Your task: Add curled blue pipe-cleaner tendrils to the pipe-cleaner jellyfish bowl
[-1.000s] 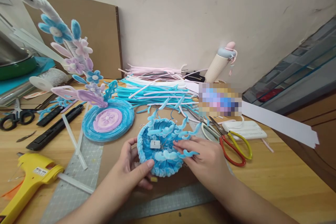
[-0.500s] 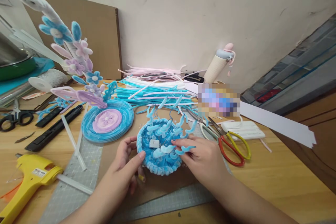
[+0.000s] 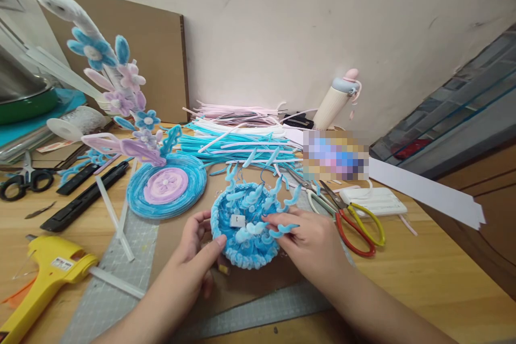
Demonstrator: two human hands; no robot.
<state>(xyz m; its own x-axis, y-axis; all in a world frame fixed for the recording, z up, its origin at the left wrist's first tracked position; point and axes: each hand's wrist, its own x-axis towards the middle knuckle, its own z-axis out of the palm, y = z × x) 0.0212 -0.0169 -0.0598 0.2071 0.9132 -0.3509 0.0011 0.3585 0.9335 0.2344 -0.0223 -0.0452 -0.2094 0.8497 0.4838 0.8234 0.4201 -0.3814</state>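
Observation:
Between my hands is a round blue bowl-shaped piece made of fuzzy pipe cleaners (image 3: pixel 252 260), its open side facing me. Curled light-blue strands stick out around its rim, and a small white box (image 3: pixel 237 221) sits inside. My left hand (image 3: pixel 197 244) is closed on its left edge, thumb on the rim and fingers behind. At the right edge, my right hand (image 3: pixel 312 239) pinches among the curled strands; its fingertips are partly hidden. A round blue base with a lilac centre (image 3: pixel 137 201) stands to the left, bearing a white curved stem with flowers (image 3: pixel 97 37).
A yellow glue gun (image 3: pixel 56 266) lies at left, near black-handled scissors (image 3: pixel 30 177) and a black cutter (image 3: pixel 84 199). Behind are bundled blue pipe cleaners (image 3: pixel 242 145) and a bottle (image 3: pixel 332 102). Red-and-yellow-handled scissors (image 3: pixel 357 236) lie at right beside a white power bank (image 3: pixel 373 200).
The view has shifted slightly, so the things at left appear a little further right. Both hands keep their hold on the blue piece, and the left thumb sits slightly further in over its rim.

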